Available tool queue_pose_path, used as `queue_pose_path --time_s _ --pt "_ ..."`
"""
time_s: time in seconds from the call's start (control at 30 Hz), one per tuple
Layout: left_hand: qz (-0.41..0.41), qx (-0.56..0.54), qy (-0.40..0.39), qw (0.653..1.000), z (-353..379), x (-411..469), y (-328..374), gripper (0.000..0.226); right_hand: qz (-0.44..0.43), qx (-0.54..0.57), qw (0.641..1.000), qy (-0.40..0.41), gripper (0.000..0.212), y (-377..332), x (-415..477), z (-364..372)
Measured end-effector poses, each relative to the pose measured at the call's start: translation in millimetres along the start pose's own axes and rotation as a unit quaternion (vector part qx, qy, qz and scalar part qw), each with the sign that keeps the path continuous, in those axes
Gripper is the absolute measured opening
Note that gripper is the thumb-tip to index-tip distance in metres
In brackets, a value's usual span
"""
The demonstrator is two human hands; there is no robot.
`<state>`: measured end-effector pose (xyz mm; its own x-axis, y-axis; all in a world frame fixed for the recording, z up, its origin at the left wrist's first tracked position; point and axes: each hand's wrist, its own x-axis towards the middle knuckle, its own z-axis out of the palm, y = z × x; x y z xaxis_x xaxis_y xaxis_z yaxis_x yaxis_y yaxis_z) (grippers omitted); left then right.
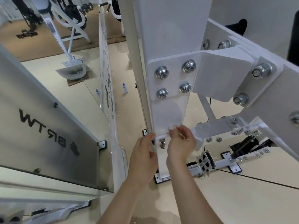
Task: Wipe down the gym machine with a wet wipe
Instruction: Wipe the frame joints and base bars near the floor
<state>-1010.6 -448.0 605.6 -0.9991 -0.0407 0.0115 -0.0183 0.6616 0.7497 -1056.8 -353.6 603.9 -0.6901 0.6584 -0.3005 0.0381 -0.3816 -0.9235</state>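
My right grip pinches the bunched wipe to the post just above its fingertips, left grip spread on the post's edge beside it; I judge the wipe-down early, with the bolts overhead not yet wiped.

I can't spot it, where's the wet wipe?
Head view, low centre: the right hand pinches the wet wipe against the white post, below the four-bolt plate.

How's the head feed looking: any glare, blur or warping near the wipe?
Head view: soft, even light, no hard shadows; glints on the bolt heads; wide-angle lens splays the white upright; the wet wipe pinched in the right hand is blurred, white on white.
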Motion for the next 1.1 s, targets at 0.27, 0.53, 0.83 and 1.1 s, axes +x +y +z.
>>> queue_pose_path --time_s 0.27,0.53,0.83,1.1 --pt "0.008 -0.023 0.01 1.0 13.0 24.1 3.6 0.022 -0.13 -0.243 0.957 -0.087 0.034 29.5 -8.3 -6.2" --pt "-0.143 -0.172 0.11 0.968 14.2 33.2 3.2 0.008 -0.165 -0.376 0.887 -0.213 0.018 35.6 -13.5 -11.3" --pt "0.208 0.236 0.055 0.948 45.3 39.5 -13.3 0.024 -0.049 -0.267 0.941 -0.202 0.037 20.4 1.4 -43.4" --pt "0.281 0.216 0.017 0.935 83.9 52.4 23.0 0.036 -0.04 -0.298 0.942 -0.149 0.03 -8.8 29.7 -79.3"
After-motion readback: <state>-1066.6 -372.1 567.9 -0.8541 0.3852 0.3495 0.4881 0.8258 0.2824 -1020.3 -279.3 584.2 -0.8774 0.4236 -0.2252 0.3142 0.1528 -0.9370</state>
